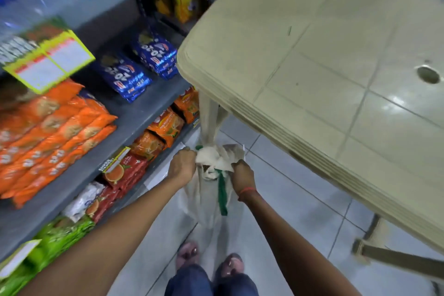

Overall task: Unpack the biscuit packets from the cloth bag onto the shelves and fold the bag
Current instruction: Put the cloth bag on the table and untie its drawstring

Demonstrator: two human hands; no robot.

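Note:
The pale cloth bag [208,197] with green handles hangs in front of me above the floor, its top bunched between my hands. My left hand [181,164] grips the bag's top edge on the left. My right hand [242,176] grips the top edge on the right, beside a green handle [222,193] that hangs down. The bag hangs limp; I cannot see inside it. Biscuit packets fill the grey shelves [134,113] on my left: orange packets [55,127], blue packets [141,65] and red-orange packets [125,168] lower down.
A beige plastic table [324,74] stands close on my right, its corner above the bag and one leg [210,118] just behind it. A yellow price tag [51,60] juts from the upper shelf. My feet [209,259] stand on grey floor tiles below the bag.

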